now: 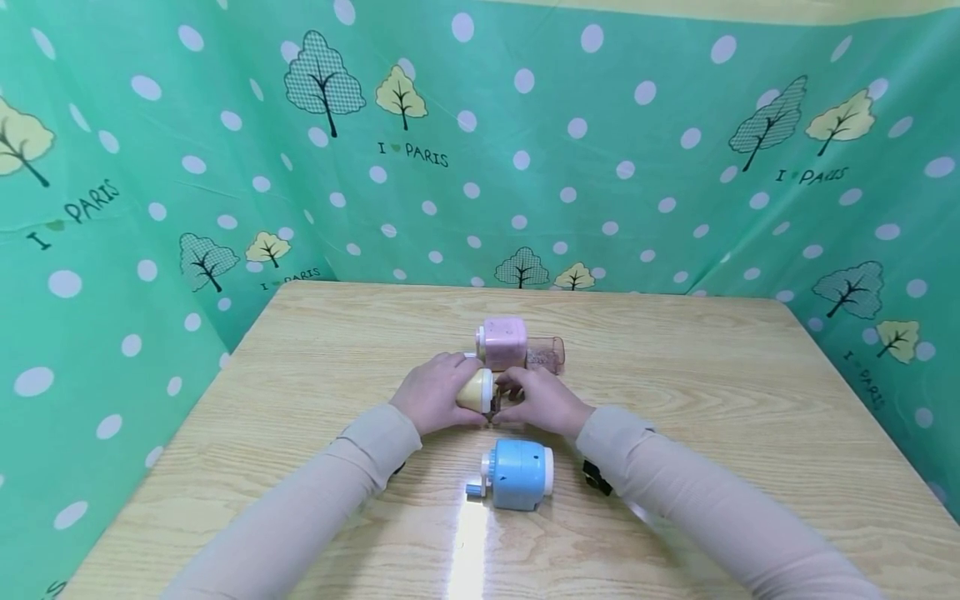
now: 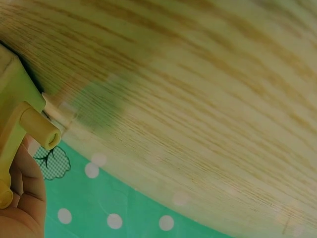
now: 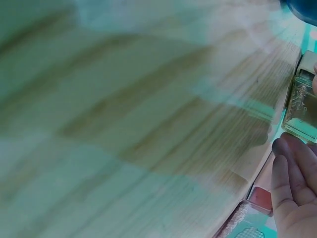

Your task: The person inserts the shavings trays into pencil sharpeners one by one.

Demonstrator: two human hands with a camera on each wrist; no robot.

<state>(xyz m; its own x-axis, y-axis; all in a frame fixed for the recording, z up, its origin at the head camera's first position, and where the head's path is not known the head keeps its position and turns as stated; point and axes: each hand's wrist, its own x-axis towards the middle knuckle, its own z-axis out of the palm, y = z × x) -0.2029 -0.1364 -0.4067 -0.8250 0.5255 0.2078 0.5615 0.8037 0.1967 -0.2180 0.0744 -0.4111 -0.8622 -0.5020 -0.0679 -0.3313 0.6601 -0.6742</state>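
My left hand (image 1: 437, 395) grips a yellow pencil sharpener (image 1: 473, 392) from its left side. In the left wrist view the sharpener's yellow crank handle (image 2: 39, 128) shows beside the fingers. At the sharpener's right end my right hand (image 1: 546, 402) pinches the clear shavings drawer (image 3: 301, 101), which has shavings in it. Whether the drawer is partly out is hidden by the hands. Just behind stands a pink pencil sharpener (image 1: 506, 340), its see-through drawer (image 1: 546, 354) pulled out to the right with shavings inside. Nearer me lies a blue pencil sharpener (image 1: 519, 475), its crank to the left.
All three sharpeners are near the middle of a wood-grain table (image 1: 720, 400). A green dotted curtain (image 1: 600, 158) hangs behind the table and along both sides. Dark wrist gear (image 1: 596, 477) shows under the right cuff.
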